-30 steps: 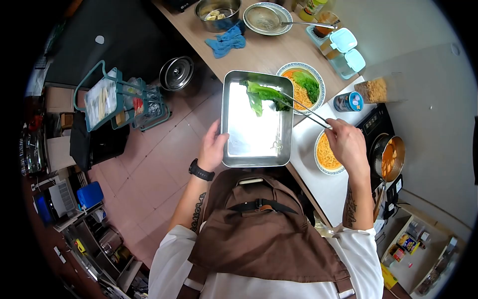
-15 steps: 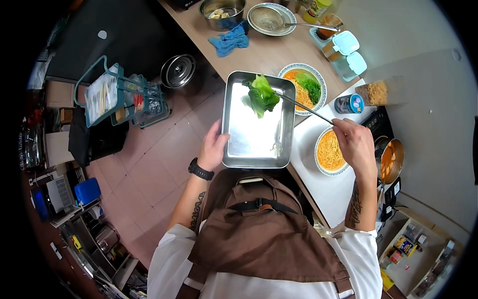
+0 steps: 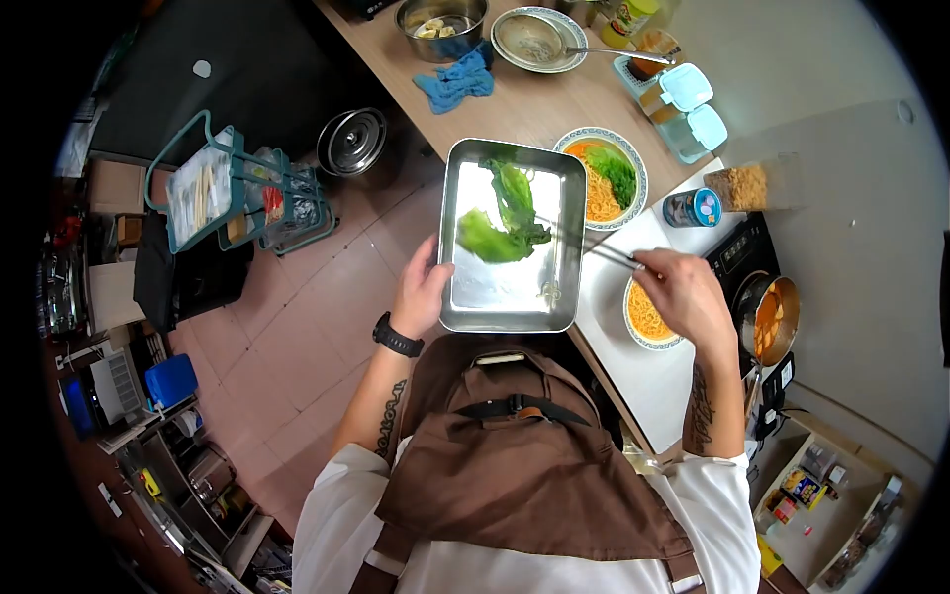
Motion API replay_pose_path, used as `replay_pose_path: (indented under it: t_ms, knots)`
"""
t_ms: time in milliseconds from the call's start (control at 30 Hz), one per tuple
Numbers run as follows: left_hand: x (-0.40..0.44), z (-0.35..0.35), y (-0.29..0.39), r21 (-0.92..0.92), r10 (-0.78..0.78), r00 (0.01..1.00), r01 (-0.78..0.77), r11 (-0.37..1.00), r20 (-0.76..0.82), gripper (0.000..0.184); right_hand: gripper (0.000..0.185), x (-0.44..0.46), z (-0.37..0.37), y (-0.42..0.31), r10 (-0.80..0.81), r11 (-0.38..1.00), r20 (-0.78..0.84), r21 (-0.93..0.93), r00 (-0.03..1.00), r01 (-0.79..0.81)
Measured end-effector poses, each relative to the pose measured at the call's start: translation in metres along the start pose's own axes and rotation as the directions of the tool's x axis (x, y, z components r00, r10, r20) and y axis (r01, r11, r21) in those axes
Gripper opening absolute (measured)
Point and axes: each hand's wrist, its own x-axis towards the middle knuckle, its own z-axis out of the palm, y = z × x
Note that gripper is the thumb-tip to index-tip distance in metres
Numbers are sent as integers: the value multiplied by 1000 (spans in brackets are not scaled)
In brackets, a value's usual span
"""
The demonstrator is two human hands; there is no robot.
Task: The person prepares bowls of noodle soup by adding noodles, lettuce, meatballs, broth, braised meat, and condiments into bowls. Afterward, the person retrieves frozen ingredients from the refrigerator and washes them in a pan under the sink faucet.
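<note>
My left hand [image 3: 426, 289] grips the left rim of a rectangular metal tray [image 3: 495, 304], thumb over the edge. Green lettuce leaves [image 3: 512, 213] lie spread in the tray. Closed around a pair of chopsticks [image 3: 612, 256], my right hand [image 3: 685, 295] is to the right of the tray; the chopstick tips reach over it and are blurred near the leaves. Beneath that hand, partly hidden, stands a bowl of noodles [image 3: 648, 315]. Another patterned bowl [image 3: 641, 163] behind holds noodles and green leaves.
A pan with orange sauce [image 3: 777, 317] sits on the cooker at right. Near it are a blue-lidded can [image 3: 692, 208] and clear spice boxes [image 3: 693, 129]. A blue cloth [image 3: 457, 81], a strainer [image 3: 534, 42] and a metal pot [image 3: 442, 28] occupy the far counter.
The lettuce has gone from a bunch at the chopstick tips to lying spread lower in the tray. My right hand has moved slightly left with the chopsticks. The tray has barely shifted.
</note>
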Motion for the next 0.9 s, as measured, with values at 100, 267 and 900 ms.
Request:
replay_pose_path:
  t_ms: [100, 267, 900]
  knots:
    - [-4, 0, -1, -31, -22, 1000, 22, 999, -4, 49, 22, 17, 1, 13, 25, 996, -98, -86, 995, -34]
    - [-6, 0, 2, -21, -16, 1000, 16, 1000, 11, 52, 24, 26, -1, 8, 114, 993, -10, -41, 993, -115]
    - [3, 11, -18, -17, 4, 988, -7, 1000, -152, 55, 13, 10, 49, -1, 15, 982, -217, -180, 976, -55]
